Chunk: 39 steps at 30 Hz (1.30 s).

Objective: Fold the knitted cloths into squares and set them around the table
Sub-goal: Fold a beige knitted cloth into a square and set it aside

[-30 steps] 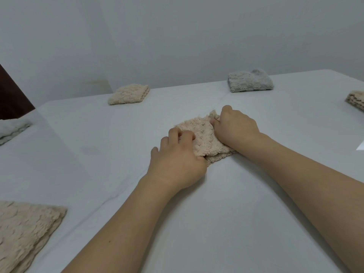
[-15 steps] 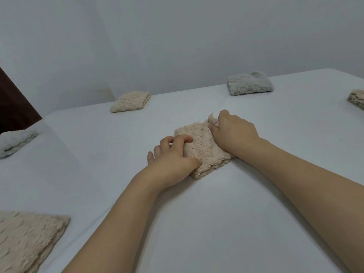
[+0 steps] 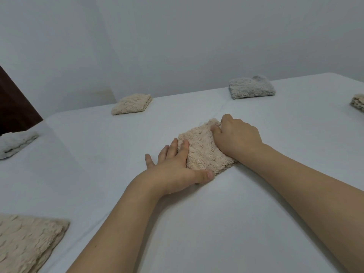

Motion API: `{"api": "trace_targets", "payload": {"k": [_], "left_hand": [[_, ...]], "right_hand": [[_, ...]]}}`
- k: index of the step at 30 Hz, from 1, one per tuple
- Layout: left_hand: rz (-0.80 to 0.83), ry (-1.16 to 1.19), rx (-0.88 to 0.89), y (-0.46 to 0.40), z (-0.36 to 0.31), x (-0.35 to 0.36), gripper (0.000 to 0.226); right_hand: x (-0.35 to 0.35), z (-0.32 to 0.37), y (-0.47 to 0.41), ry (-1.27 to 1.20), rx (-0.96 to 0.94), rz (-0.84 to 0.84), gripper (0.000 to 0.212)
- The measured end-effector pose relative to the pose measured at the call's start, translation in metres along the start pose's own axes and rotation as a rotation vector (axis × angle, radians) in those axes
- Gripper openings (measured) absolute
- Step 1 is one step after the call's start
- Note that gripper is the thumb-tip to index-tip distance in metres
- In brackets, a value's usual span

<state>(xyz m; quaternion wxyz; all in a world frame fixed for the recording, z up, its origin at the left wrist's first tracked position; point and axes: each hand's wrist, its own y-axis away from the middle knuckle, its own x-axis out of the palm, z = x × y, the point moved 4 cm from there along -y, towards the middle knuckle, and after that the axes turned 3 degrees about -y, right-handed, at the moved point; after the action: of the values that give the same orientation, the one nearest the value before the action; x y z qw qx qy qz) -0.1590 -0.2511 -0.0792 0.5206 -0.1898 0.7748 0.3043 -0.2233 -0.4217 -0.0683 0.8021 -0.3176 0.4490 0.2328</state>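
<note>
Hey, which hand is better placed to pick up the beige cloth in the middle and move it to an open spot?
Probably the right hand: its fingers are curled on the cloth's far corner, while the left hand lies flat against its near edge.

Nubbly, matt beige knitted cloth (image 3: 204,150) on a smooth, matt white table (image 3: 236,223); matt painted wall (image 3: 177,46).

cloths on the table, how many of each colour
beige cloths: 4 (far left, under the hands, near left corner, right edge)
grey cloths: 1
white cloths: 1
total: 6
</note>
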Motion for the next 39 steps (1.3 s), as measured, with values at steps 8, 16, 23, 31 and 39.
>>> {"api": "trace_targets", "payload": {"k": [8,16,23,31,39], "left_hand": [[-0.417,0.764,0.041,-0.016,0.017,-0.012,0.052],[-0.387,0.623,-0.064,-0.035,-0.005,-0.029,0.033],[-0.286,0.753,0.149,-0.052,0.005,-0.019,0.059],[-0.61,0.693,0.157,-0.048,0.004,-0.027,0.03],[-0.536,0.909,0.071,-0.056,0.008,-0.026,0.039]], "right_hand": [[-0.002,-0.009,-0.006,-0.79,-0.03,0.126,0.032],[-0.005,-0.005,0.002,-1.274,-0.072,0.356,0.03],[-0.007,-0.008,-0.004,-1.259,-0.013,0.315,0.028],[-0.005,-0.009,-0.01,-1.509,0.279,0.416,0.036],[0.014,-0.001,-0.01,-1.113,0.269,0.108,0.04]]}}
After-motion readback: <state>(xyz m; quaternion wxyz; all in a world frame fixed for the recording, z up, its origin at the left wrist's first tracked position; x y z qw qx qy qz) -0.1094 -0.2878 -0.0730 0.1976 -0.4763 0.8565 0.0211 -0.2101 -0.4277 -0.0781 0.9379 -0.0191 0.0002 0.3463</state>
